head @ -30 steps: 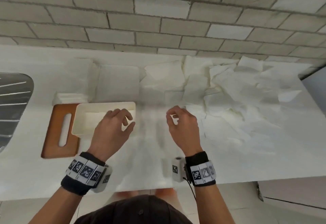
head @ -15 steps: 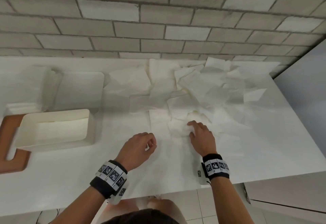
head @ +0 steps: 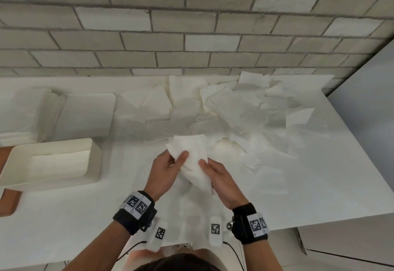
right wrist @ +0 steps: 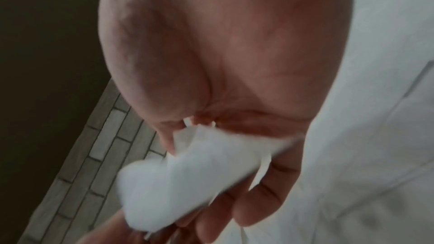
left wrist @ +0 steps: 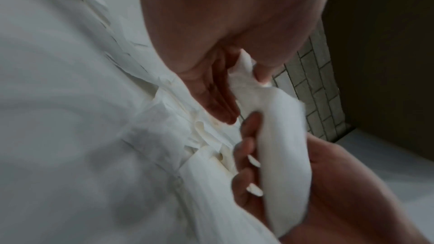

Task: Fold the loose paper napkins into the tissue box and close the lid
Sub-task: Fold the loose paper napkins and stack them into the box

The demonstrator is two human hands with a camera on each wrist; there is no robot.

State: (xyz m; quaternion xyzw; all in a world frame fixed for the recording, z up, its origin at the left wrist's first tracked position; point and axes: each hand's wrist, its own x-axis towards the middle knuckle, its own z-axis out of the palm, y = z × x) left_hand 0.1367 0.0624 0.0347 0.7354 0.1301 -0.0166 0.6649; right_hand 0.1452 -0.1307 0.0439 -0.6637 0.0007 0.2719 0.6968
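Both hands hold one white paper napkin [head: 191,155] above the middle of the counter. My left hand [head: 168,168] pinches its left side with the thumb on top. My right hand [head: 215,174] grips its right side, fingers underneath. The same napkin [left wrist: 277,136] shows in the left wrist view, pinched between thumb and fingers, and the napkin [right wrist: 192,173] lies across the right palm in the right wrist view. The cream tissue box [head: 93,164] stands open at the left with some napkins inside. Its wooden lid [head: 8,202] lies at the far left edge. Several loose napkins [head: 245,117] cover the counter behind.
A stack of napkins [head: 32,112] and a flat white tray-like piece [head: 85,115] lie behind the box. A brick wall [head: 191,25] backs the white counter [head: 298,185], whose right edge ends beside a grey surface [head: 366,121].
The right hand lifted a napkin off the counter and the left hand came over and took hold of it. The view shifted right, so the box sits further left.
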